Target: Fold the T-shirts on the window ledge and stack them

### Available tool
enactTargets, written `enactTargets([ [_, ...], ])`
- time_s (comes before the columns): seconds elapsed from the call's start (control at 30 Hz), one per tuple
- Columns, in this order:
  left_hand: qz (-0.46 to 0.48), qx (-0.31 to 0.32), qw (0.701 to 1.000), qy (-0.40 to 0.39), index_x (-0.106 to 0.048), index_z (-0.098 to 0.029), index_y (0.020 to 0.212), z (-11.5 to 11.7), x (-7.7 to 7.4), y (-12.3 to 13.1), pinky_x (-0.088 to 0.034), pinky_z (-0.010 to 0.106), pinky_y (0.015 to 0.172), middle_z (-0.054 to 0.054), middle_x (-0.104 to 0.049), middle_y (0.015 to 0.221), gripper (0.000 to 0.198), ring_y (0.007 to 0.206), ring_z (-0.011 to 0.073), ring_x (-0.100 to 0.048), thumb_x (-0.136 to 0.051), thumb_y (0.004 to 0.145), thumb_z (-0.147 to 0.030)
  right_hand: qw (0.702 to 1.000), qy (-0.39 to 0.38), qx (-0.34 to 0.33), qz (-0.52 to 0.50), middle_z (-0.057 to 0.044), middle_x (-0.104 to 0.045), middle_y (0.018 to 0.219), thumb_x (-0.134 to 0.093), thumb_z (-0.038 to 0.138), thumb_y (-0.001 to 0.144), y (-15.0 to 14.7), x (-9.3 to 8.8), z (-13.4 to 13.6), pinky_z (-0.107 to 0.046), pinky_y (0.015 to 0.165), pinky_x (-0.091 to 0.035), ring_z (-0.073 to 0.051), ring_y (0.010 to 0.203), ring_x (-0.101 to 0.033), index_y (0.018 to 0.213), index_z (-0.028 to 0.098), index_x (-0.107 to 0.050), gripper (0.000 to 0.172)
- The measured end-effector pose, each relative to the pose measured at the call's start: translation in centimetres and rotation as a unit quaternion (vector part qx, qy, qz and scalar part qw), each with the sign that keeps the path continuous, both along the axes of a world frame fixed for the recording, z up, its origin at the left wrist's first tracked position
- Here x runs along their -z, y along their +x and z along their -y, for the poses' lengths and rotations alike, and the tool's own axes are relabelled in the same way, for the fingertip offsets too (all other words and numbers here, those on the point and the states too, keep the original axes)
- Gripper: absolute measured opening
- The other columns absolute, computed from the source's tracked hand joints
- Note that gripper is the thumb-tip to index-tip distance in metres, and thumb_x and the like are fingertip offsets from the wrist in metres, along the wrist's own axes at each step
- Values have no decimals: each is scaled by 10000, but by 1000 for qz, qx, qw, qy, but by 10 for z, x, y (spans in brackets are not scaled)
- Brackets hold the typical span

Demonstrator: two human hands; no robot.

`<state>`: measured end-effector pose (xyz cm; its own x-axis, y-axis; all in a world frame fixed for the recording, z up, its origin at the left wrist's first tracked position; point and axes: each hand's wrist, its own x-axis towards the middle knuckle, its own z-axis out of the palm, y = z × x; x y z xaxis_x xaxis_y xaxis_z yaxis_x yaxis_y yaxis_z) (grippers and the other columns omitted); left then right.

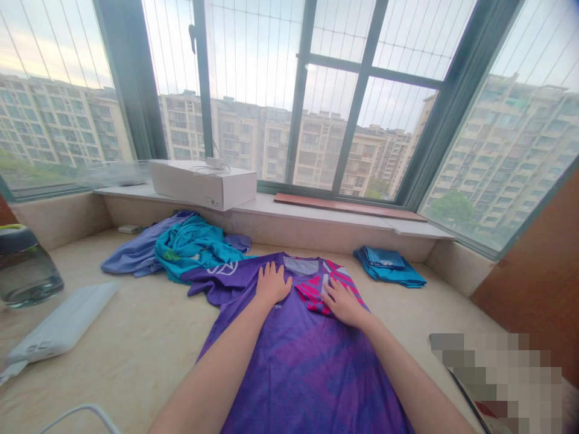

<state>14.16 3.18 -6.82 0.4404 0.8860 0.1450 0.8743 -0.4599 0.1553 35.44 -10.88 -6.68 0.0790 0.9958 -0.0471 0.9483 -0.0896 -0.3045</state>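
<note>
A purple shirt [303,374] lies spread on the stone-patterned surface, its collar toward the window. Its left sleeve, with a white logo, stretches outward, while the pink-and-red striped right sleeve [312,295] is folded inward over the chest. My left hand [272,284] rests flat beside the collar with its fingers spread. On the right, my right hand [344,302] lies on the striped sleeve and shoulder, fingers apart and pressing on the cloth. Neither hand grasps anything.
Crumpled teal [194,244] and lavender [136,250] clothes lie back left. Folded teal clothing [389,266] is back right. A white box [203,184] stands on the sill. At left are a bottle [29,271] and a white power bank [63,322]; a blurred-out item [502,380] is front right.
</note>
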Motion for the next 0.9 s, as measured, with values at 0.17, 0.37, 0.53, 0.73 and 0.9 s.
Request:
enactTargets([
  [0.17,4,-1,1000,-2,-442,-108,1498,0,1,1,-191,534,1209,216,-377,1593,694,1500,372,-288,-363,955,-534,986,-12,-92,-135,-108,-342,1629,-521,627,942,-6,-15,22,-499,1231,-224,-311,1520,-264,1464,251,-533,643],
  [0.37,4,0,1000,-1,-457,-123,1484,1,0,1,-196,539,1202,206,-391,1589,677,1496,372,-296,-366,951,-531,937,-3,-109,-331,-118,-758,1148,-577,670,891,-4,-37,32,-468,991,-531,-319,1108,-696,1115,194,-770,560],
  [0.53,7,4,1000,-4,-444,-105,1488,0,2,2,-198,538,1200,218,-385,1588,686,1500,376,-282,-355,955,-527,892,45,-22,-449,-137,-751,1116,-604,669,867,-1,-25,20,-396,696,-626,-240,790,-754,1266,166,-668,645],
  [0.73,9,1,1000,-1,-451,-128,1483,0,2,2,-200,547,1194,202,-397,1586,672,1493,375,-293,-353,949,-525,989,82,-27,-124,-100,-439,1576,-420,630,971,-9,2,9,-527,1231,-230,-304,1492,-337,1488,229,-500,659],
  [0.9,11,3,1000,17,-464,-77,1466,4,0,3,-219,559,1184,237,-431,1552,661,1462,386,-341,-347,964,-489,999,-18,36,8,-79,-100,1692,-238,678,1000,-21,3,8,-547,1244,-66,-295,1559,-95,1601,249,-278,739],
])
